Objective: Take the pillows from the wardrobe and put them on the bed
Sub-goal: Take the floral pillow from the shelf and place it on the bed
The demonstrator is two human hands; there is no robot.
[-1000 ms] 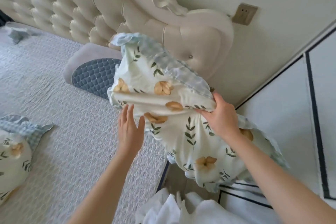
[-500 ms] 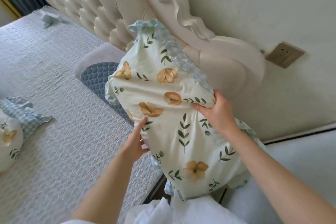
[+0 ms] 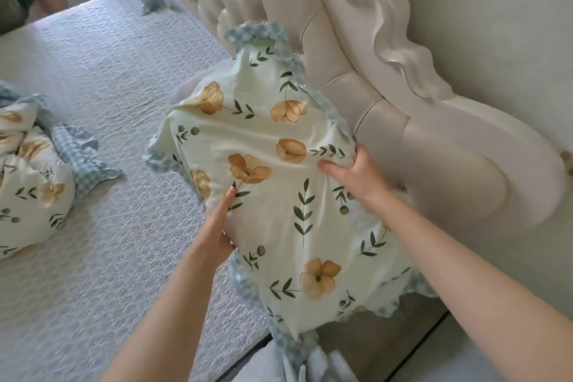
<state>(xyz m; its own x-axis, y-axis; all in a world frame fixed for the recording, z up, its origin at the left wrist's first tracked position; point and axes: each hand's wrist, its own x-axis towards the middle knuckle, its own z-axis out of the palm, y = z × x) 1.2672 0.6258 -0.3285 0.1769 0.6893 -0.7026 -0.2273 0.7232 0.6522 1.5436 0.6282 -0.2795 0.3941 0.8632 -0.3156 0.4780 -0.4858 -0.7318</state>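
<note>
Pillow point(image 3: 279, 195): held over the bed's point(image 3: 102, 226) head corner, by the headboard point(image 3: 356, 87). Left hand point(image 3: 217, 232) and right hand point(image 3: 356, 177) clamped on it. Step: placing. Next, likely: lower, release.

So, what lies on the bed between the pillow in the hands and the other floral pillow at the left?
In the head view, only bare quilted bedspread lies between the held pillow and the left pillow.

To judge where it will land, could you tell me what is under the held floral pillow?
A sliver of a pale cushion on the bed shows beside the floral pillow; the rest beneath is covered.
</note>
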